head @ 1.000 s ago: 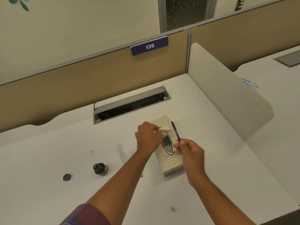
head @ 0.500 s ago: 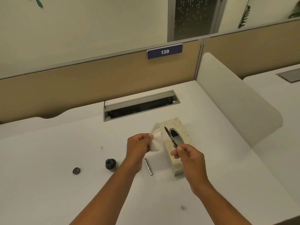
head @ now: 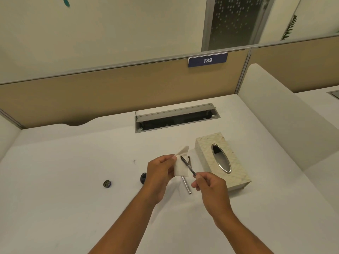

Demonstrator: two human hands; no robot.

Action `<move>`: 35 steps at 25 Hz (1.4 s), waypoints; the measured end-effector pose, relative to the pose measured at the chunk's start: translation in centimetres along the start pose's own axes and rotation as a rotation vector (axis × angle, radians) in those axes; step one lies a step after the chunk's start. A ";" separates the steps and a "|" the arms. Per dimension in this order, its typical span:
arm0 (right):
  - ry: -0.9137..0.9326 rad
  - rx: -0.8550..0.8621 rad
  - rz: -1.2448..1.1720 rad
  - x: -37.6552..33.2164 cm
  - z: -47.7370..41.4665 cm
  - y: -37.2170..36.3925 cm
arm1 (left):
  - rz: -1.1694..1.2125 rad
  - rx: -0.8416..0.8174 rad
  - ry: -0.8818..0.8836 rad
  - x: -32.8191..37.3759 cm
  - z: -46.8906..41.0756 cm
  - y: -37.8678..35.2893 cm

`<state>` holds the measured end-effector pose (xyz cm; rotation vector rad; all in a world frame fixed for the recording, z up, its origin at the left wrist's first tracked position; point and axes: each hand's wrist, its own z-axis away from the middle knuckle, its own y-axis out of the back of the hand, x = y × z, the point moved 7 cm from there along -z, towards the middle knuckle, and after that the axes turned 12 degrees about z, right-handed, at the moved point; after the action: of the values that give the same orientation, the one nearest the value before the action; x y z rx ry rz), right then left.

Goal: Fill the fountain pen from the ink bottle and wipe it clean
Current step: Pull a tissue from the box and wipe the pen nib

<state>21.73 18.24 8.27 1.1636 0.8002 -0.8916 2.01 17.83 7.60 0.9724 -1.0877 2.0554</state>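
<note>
Pinched the pen (head: 187, 165) at its back end in the right hand (head: 209, 186) — nib slanting up-left, right against the tissue (head: 179, 168) gripped in the left hand (head: 159, 171), above the desk (head: 73, 198).

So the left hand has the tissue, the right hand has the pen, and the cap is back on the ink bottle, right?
Not quite. In the head view the ink bottle stands open; its cap lies apart on the desk to its left. The left hand does hold the tissue, the right hand the pen.
</note>
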 end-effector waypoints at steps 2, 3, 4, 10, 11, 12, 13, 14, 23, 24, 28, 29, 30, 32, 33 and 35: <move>-0.003 -0.004 -0.005 -0.4 0.5 -0.7 | 0.084 -0.087 0.024 0.2 0.5 0.5; 0.002 -0.007 -0.003 -0.6 0.7 -1.1 | 0.123 -0.125 0.037 0.4 0.8 0.7; 0.009 -0.010 0.008 -0.9 1.0 -1.4 | 0.155 -0.153 0.047 0.4 1.1 1.1; 0.070 -0.055 0.079 -2.4 2.3 -3.2 | 0.242 -0.197 0.060 0.3 1.6 3.0; 0.080 -0.062 0.091 -2.6 2.5 -3.4 | 0.247 -0.201 0.055 0.2 1.6 3.1; 0.087 -0.067 0.102 -2.7 2.7 -3.6 | 0.254 -0.202 0.051 0.2 1.6 3.2; 0.093 -0.074 0.116 -2.9 2.8 -3.7 | 0.266 -0.195 0.047 0.1 1.6 3.3; 0.097 -0.082 0.129 -3.0 2.9 -4.0 | 0.278 -0.177 0.043 0.1 1.5 3.6; 0.194 -0.140 0.264 -3.9 3.3 -4.5 | 0.334 -0.102 0.048 0.4 1.9 3.8; 0.206 -0.137 0.285 -3.9 3.2 -4.5 | 0.323 -0.094 0.049 0.4 1.9 3.9; 0.250 -0.129 0.350 -4.2 3.0 -4.4 | 0.263 -0.007 0.012 0.5 2.0 4.2; 0.254 -0.125 0.351 -4.2 3.1 -4.2 | 0.268 0.049 -0.007 0.7 1.8 4.6; 0.259 -0.117 0.346 -4.2 3.2 -4.0 | 0.274 0.118 -0.025 1.0 1.5 5.3; 0.268 -0.092 0.315 -4.2 3.4 -3.4 | 0.254 0.242 -0.068 1.7 0.8 6.8; 0.272 -0.082 0.288 -4.3 3.6 -3.2 | 0.231 0.283 -0.083 2.0 0.7 7.3; 0.294 -0.066 0.242 -5.0 3.8 -3.0 | 0.179 0.329 -0.091 2.3 1.0 7.4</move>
<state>17.17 14.89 12.26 1.3184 0.8952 -0.4969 -4.64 13.84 6.86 1.1746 -0.9260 2.4098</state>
